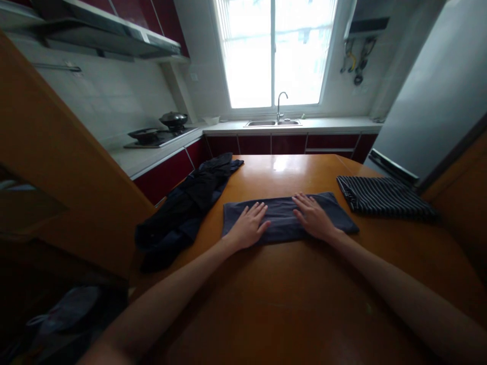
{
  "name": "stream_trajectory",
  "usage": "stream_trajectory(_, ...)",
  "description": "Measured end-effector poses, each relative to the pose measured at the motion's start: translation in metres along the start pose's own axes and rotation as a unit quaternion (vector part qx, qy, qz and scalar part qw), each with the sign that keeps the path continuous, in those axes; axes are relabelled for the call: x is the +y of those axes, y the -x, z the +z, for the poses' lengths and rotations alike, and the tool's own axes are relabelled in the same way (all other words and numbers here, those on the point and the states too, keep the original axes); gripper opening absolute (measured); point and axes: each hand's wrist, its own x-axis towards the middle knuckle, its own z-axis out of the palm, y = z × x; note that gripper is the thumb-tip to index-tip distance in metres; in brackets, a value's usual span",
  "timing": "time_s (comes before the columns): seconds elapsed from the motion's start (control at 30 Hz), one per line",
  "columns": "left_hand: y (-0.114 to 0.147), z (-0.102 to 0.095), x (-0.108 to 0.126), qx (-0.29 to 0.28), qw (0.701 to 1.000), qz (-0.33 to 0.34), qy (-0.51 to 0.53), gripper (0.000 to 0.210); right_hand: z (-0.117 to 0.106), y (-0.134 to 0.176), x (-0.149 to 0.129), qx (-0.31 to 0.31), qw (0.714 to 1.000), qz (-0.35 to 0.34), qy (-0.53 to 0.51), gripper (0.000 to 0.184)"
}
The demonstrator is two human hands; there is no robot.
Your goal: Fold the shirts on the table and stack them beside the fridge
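Left hand [248,226] and right hand [315,218] are both palm down on the cloth [280,215], fingers [260,209] loosely spread, pinching nothing, so I'd call this a smoothing step; any lift or fold from here would need fingertips under an edge. Cloth's a flat blue-grey rectangle on the table [289,279], a bit wrinkled, between dark clothes [190,200] and a striped cloth [384,196]
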Motion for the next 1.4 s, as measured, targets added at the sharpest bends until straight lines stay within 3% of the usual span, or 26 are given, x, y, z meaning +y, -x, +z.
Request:
stream_trajectory(0.07,0.005,0.008,0.014,-0.040,0.999,0.015,0.010,0.064,0.007,0.003,-0.021,-0.053,0.997,-0.047,-0.022,0.060)
stream_trajectory(0.17,0.006,0.012,0.011,-0.070,0.997,0.011,0.025,0.066,0.013,0.009,-0.031,-0.093,0.994,-0.056,-0.029,0.063)
stream_trajectory(0.27,0.002,0.006,-0.013,-0.077,0.996,-0.024,0.024,0.069,0.012,0.010,-0.025,-0.096,0.994,-0.044,-0.032,0.066)
stream_trajectory(0.43,-0.005,-0.003,-0.068,-0.077,0.987,-0.144,-0.006,0.069,0.011,0.004,-0.010,-0.108,0.992,-0.007,-0.066,0.067)
stream_trajectory(0.6,-0.005,-0.001,-0.089,-0.077,0.983,-0.169,0.019,0.066,0.016,-0.004,0.014,-0.138,0.982,0.035,-0.126,0.066)
stream_trajectory(0.77,-0.005,0.002,-0.085,-0.066,0.983,-0.169,0.023,0.065,0.016,-0.006,0.054,-0.117,0.989,0.082,-0.031,0.062)
stream_trajectory(0.93,-0.006,-0.001,-0.087,-0.056,0.984,-0.166,0.010,0.063,0.012,-0.004,0.089,-0.082,0.980,0.175,0.039,0.061)
stream_trajectory(1.03,-0.006,-0.009,-0.077,-0.033,0.988,-0.152,-0.020,0.062,0.010,-0.003,0.098,-0.053,0.971,0.228,0.054,0.061)
stream_trajectory(1.13,-0.003,-0.016,-0.046,0.014,0.995,-0.094,-0.037,0.062,0.008,-0.003,0.092,0.005,0.972,0.221,0.081,0.058)
stream_trajectory(1.27,0.009,-0.012,0.006,-0.022,0.997,0.071,0.012,0.067,0.003,-0.003,0.059,0.043,0.994,0.094,0.028,0.053)
stream_trajectory(1.33,0.014,-0.006,0.022,-0.050,0.991,0.124,0.025,0.070,0.002,0.000,0.036,0.019,0.999,0.012,-0.032,0.053)
stream_trajectory(1.4,0.017,-0.001,0.029,-0.065,0.988,0.136,0.024,0.072,0.001,0.005,0.012,-0.029,0.994,-0.072,-0.082,0.055)
